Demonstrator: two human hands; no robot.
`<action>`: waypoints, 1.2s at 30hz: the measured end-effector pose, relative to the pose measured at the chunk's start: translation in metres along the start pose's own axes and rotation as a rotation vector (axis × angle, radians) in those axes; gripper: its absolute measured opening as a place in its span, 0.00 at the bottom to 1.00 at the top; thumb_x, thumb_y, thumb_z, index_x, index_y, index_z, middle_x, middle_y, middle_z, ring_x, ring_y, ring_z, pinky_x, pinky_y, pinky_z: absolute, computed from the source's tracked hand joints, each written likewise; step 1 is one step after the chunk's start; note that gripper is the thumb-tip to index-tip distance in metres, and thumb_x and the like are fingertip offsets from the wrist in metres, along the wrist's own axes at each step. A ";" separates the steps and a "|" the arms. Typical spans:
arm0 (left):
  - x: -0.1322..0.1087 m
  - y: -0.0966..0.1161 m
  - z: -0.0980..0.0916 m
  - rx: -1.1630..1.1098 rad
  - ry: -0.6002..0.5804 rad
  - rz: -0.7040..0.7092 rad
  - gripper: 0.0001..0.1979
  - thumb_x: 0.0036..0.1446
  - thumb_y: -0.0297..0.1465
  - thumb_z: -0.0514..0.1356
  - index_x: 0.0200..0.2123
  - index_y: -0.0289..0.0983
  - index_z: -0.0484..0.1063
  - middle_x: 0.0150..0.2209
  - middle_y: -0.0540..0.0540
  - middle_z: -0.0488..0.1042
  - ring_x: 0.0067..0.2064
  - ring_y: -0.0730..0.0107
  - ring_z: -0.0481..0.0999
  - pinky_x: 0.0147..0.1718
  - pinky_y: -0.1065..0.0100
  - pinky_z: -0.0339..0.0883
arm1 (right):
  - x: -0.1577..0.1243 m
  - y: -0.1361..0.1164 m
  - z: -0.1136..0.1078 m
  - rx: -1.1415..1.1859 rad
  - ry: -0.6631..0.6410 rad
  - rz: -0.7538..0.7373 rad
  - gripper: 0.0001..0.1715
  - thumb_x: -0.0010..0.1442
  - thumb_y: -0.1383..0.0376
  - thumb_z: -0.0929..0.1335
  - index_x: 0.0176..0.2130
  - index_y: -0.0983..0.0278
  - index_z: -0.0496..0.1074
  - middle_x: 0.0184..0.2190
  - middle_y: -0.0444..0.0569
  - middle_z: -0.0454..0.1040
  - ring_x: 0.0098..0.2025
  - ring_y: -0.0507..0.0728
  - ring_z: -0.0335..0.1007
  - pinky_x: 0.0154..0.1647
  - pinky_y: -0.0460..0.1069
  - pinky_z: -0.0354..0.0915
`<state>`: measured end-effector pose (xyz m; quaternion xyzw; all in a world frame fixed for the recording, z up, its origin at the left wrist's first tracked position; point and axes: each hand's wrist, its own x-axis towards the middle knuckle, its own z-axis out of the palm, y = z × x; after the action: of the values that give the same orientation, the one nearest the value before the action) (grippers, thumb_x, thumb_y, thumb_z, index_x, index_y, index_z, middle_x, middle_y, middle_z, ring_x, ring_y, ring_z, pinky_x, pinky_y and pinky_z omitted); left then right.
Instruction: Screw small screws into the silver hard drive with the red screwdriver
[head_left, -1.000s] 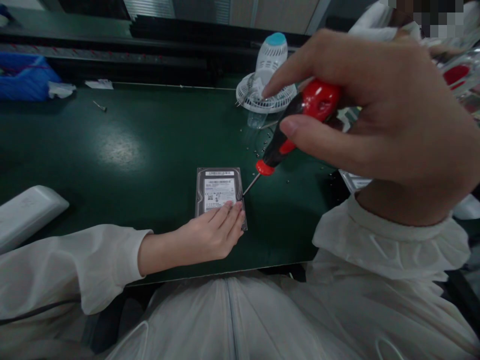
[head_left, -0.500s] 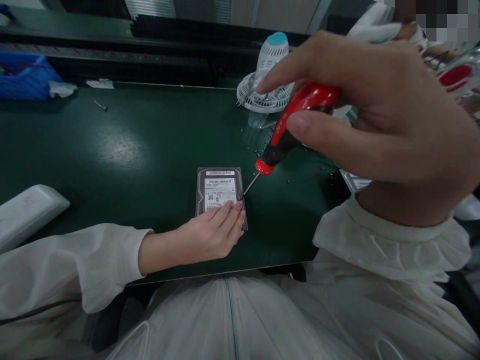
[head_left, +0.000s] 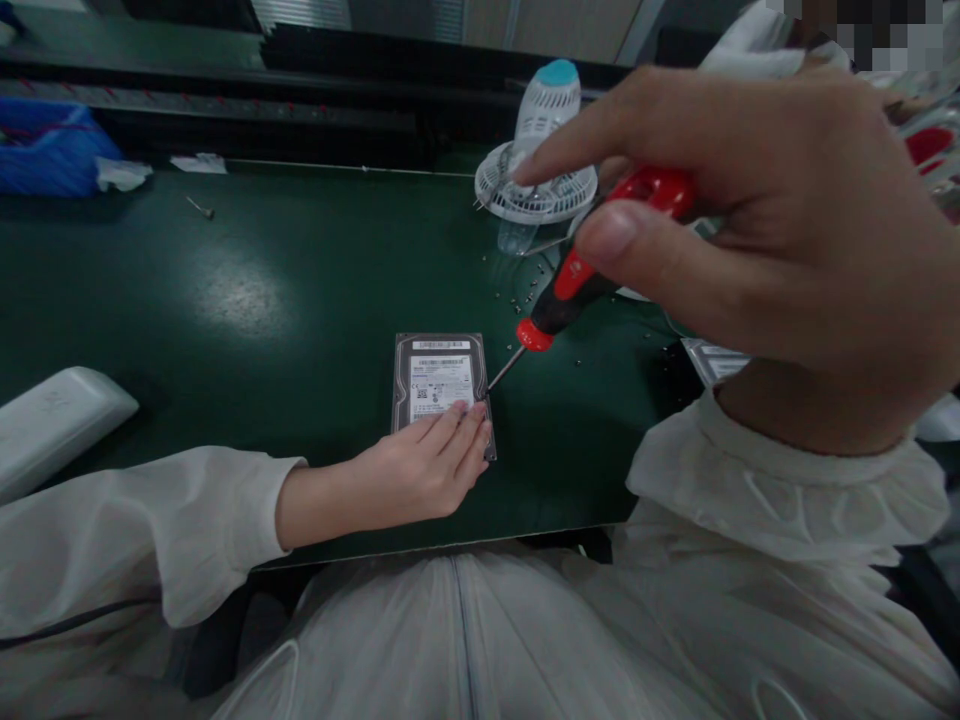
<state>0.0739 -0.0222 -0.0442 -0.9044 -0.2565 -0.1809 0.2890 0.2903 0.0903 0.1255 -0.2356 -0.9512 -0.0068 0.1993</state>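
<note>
A hard drive [head_left: 441,372] with a white printed label lies flat on the green work surface. My left hand [head_left: 424,470] holds it down, its fingers across the lower part and fingertips at the right edge; the thumb is hidden. Above and to the right, my right hand [head_left: 772,220] is closed round the handle of a red and black screwdriver [head_left: 562,295], thumb in front and index finger stretched forward. The tilted shaft runs down to the drive's right edge, just beside my left fingertips. Whether the tip sits in a screw is too small to tell.
Several small screws [head_left: 517,308] are scattered beyond the screwdriver. Behind them stands a white fan-like thing [head_left: 536,185] with a blue top. A white device [head_left: 64,425] is at left, a blue bin [head_left: 52,150] at back left. Another person's sleeve [head_left: 750,45] shows at upper right.
The screwdriver handle has turned in my right hand, and the fingers and thumb have shifted slightly right. My left hand and the hard drive stay in place.
</note>
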 end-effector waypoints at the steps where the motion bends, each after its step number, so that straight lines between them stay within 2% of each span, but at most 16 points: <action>1: 0.000 0.000 0.000 0.000 -0.001 0.002 0.16 0.72 0.30 0.59 0.52 0.21 0.77 0.50 0.31 0.83 0.50 0.53 0.86 0.45 0.62 0.81 | -0.001 0.000 0.000 -0.039 0.008 0.012 0.29 0.71 0.46 0.58 0.56 0.61 0.74 0.44 0.43 0.75 0.35 0.47 0.62 0.47 0.50 0.60; 4: 0.000 0.000 0.000 -0.003 0.002 0.009 0.16 0.72 0.30 0.60 0.52 0.21 0.77 0.50 0.31 0.82 0.50 0.53 0.86 0.46 0.62 0.81 | -0.002 0.001 0.000 -0.076 -0.007 -0.014 0.30 0.70 0.51 0.60 0.61 0.65 0.69 0.54 0.48 0.73 0.42 0.51 0.66 0.52 0.51 0.60; 6: 0.000 0.000 -0.001 -0.008 0.003 0.005 0.16 0.71 0.30 0.60 0.52 0.21 0.77 0.50 0.30 0.82 0.50 0.53 0.86 0.46 0.62 0.81 | -0.002 0.002 -0.001 -0.038 -0.033 -0.040 0.34 0.69 0.51 0.60 0.65 0.69 0.65 0.59 0.51 0.70 0.43 0.52 0.64 0.52 0.51 0.60; 9: 0.000 0.000 -0.001 -0.011 0.001 0.005 0.16 0.71 0.30 0.60 0.52 0.20 0.77 0.51 0.30 0.82 0.49 0.53 0.86 0.46 0.62 0.81 | 0.000 0.002 -0.001 -0.015 -0.051 0.036 0.37 0.70 0.45 0.58 0.62 0.69 0.67 0.54 0.52 0.70 0.38 0.51 0.59 0.50 0.52 0.59; 11: -0.001 0.000 0.000 -0.009 0.002 0.008 0.16 0.71 0.30 0.60 0.52 0.21 0.77 0.51 0.30 0.82 0.50 0.53 0.86 0.46 0.62 0.81 | 0.001 0.004 -0.001 -0.044 -0.043 0.085 0.36 0.69 0.43 0.59 0.58 0.68 0.70 0.50 0.50 0.71 0.37 0.50 0.57 0.50 0.52 0.58; 14: -0.001 0.000 -0.001 0.000 -0.006 0.008 0.16 0.72 0.31 0.60 0.52 0.22 0.77 0.51 0.31 0.82 0.50 0.54 0.86 0.46 0.62 0.81 | 0.001 0.008 -0.002 -0.066 -0.027 0.012 0.30 0.67 0.49 0.62 0.56 0.67 0.71 0.50 0.48 0.70 0.39 0.50 0.57 0.50 0.51 0.57; 17: -0.001 0.000 -0.001 0.003 -0.011 0.008 0.16 0.72 0.31 0.60 0.52 0.21 0.77 0.51 0.31 0.82 0.50 0.53 0.85 0.46 0.62 0.81 | 0.000 0.009 -0.003 -0.030 -0.034 -0.103 0.30 0.67 0.50 0.61 0.57 0.68 0.69 0.52 0.48 0.68 0.39 0.49 0.56 0.50 0.50 0.58; 20: 0.000 0.000 -0.002 0.002 -0.005 0.003 0.16 0.72 0.30 0.60 0.52 0.21 0.77 0.51 0.31 0.82 0.50 0.53 0.85 0.46 0.62 0.81 | -0.001 0.006 -0.004 -0.018 -0.046 -0.069 0.28 0.69 0.47 0.61 0.55 0.64 0.70 0.48 0.46 0.70 0.35 0.49 0.55 0.47 0.51 0.58; 23: 0.001 0.000 -0.002 0.002 -0.005 0.009 0.16 0.72 0.31 0.59 0.52 0.21 0.77 0.51 0.31 0.82 0.50 0.53 0.86 0.46 0.62 0.81 | -0.003 0.004 -0.005 -0.032 -0.018 -0.025 0.24 0.68 0.49 0.62 0.52 0.63 0.70 0.46 0.46 0.72 0.34 0.49 0.55 0.45 0.51 0.57; 26: 0.001 0.000 -0.002 0.001 -0.001 0.011 0.16 0.72 0.31 0.60 0.51 0.21 0.78 0.50 0.31 0.82 0.49 0.53 0.86 0.46 0.62 0.81 | -0.003 0.003 -0.004 0.009 -0.030 -0.086 0.25 0.67 0.54 0.63 0.56 0.67 0.68 0.48 0.47 0.70 0.35 0.48 0.57 0.43 0.51 0.58; 28: 0.002 0.000 -0.001 0.004 -0.003 0.010 0.16 0.72 0.31 0.60 0.51 0.21 0.78 0.50 0.30 0.82 0.49 0.53 0.86 0.46 0.62 0.81 | -0.003 0.002 -0.003 0.041 -0.045 -0.107 0.27 0.68 0.54 0.63 0.57 0.70 0.67 0.49 0.49 0.69 0.36 0.48 0.58 0.41 0.50 0.58; 32: 0.002 0.000 -0.001 0.006 -0.003 0.015 0.16 0.71 0.31 0.60 0.51 0.21 0.77 0.51 0.30 0.82 0.50 0.52 0.86 0.46 0.61 0.81 | -0.001 0.001 -0.001 0.014 -0.007 -0.011 0.29 0.70 0.46 0.62 0.49 0.68 0.71 0.40 0.46 0.71 0.34 0.48 0.57 0.41 0.50 0.55; 34: 0.002 0.000 0.000 0.001 0.002 0.014 0.16 0.71 0.31 0.60 0.51 0.21 0.77 0.50 0.30 0.82 0.49 0.52 0.86 0.46 0.62 0.81 | 0.000 0.001 0.000 0.015 0.019 0.034 0.25 0.70 0.46 0.63 0.46 0.65 0.72 0.38 0.45 0.71 0.33 0.47 0.56 0.40 0.50 0.54; 36: 0.001 0.000 0.000 -0.002 0.009 0.007 0.16 0.72 0.30 0.59 0.51 0.21 0.78 0.50 0.30 0.82 0.49 0.53 0.86 0.46 0.62 0.81 | 0.001 0.001 0.002 0.035 0.034 0.060 0.21 0.69 0.51 0.64 0.48 0.64 0.71 0.41 0.46 0.72 0.33 0.47 0.55 0.40 0.50 0.54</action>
<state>0.0752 -0.0220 -0.0436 -0.9048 -0.2520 -0.1843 0.2897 0.2894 0.0920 0.1238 -0.2604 -0.9400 0.0120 0.2199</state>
